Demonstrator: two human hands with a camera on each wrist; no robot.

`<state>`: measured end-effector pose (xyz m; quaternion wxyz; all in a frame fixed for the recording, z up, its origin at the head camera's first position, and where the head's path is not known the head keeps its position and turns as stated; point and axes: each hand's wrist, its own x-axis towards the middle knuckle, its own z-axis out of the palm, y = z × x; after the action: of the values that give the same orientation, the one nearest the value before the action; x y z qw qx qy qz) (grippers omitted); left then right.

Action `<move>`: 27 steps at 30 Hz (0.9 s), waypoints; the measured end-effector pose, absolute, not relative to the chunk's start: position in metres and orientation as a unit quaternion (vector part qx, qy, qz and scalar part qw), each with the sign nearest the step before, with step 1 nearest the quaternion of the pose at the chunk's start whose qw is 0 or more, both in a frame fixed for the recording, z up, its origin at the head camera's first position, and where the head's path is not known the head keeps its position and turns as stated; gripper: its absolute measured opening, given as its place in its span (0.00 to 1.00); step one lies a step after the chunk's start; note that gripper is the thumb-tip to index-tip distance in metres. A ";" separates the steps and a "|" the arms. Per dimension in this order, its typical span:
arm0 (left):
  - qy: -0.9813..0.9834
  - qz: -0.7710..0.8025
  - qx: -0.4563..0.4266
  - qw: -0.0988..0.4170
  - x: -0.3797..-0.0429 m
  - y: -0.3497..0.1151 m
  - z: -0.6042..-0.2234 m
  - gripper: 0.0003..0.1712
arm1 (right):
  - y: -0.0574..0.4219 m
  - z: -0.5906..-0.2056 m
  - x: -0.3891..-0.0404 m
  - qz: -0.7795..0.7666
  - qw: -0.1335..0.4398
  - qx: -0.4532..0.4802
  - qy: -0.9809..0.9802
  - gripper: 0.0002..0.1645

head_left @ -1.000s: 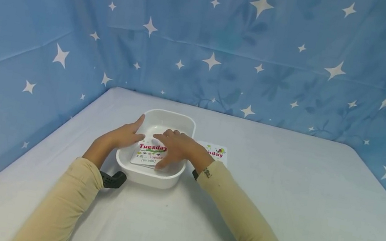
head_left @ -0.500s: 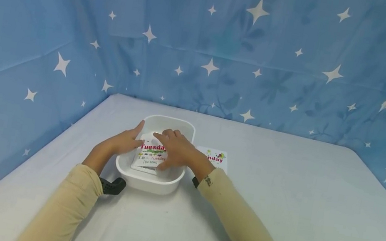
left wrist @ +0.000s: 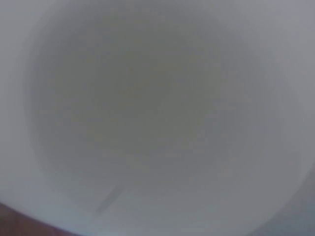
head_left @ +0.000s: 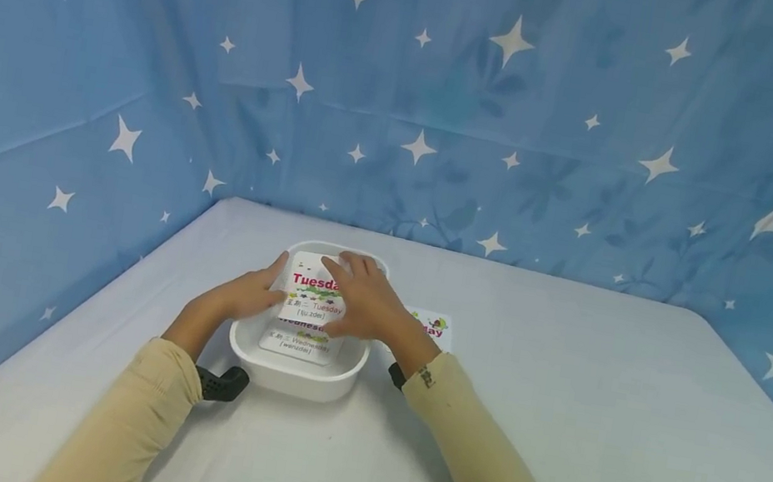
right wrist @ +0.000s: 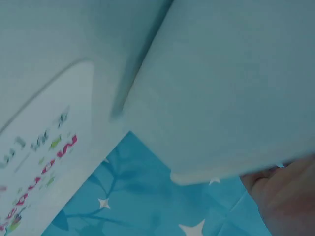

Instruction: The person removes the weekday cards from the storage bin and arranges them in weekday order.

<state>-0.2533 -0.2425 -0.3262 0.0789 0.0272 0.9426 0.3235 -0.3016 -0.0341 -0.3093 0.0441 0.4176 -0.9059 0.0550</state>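
A white plastic box (head_left: 294, 385) with rounded corners stands on the table. My right hand (head_left: 372, 302) reaches over it and holds a "Tuesday" flashcard (head_left: 311, 307) by its right side, between thumb and fingers. Beneath it, a "Wednesday" flashcard (head_left: 297, 347) lies in the box, partly covered. At the left wall, my left hand (head_left: 245, 293) holds the box's rim, thumb inside; its other fingers are partly hidden. The left wrist view is filled by the blurred pale box wall (left wrist: 157, 123). In the right wrist view, fingers (right wrist: 290, 196) show beyond the box's rim.
Right of the box lies another flashcard (head_left: 439, 332), partly behind my right wrist; it reads "Monday" in the right wrist view. A white cloth covers the table (head_left: 558, 403). Blue star-patterned curtains (head_left: 562, 92) hang behind and at the left.
My right hand has raised the "Tuesday" card and shifted it towards the box's far end, uncovering the "Wednesday" card below. My left hand stays at the rim. The head view has tilted slightly up.
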 end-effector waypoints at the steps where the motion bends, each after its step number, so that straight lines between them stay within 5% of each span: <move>1: 0.944 0.321 0.027 0.079 -0.253 -0.241 -0.326 0.40 | -0.030 -0.308 -0.302 0.056 0.047 0.412 -0.908 0.58; 27: 0.949 0.303 0.044 0.073 -0.248 -0.241 -0.321 0.40 | 0.055 -0.288 -0.298 0.078 0.087 0.358 -0.927 0.57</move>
<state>-0.2479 -0.2407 -0.3207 0.0731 0.0444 0.9493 0.3026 -0.2983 0.0552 -0.2882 0.0872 0.3576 -0.9265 0.0777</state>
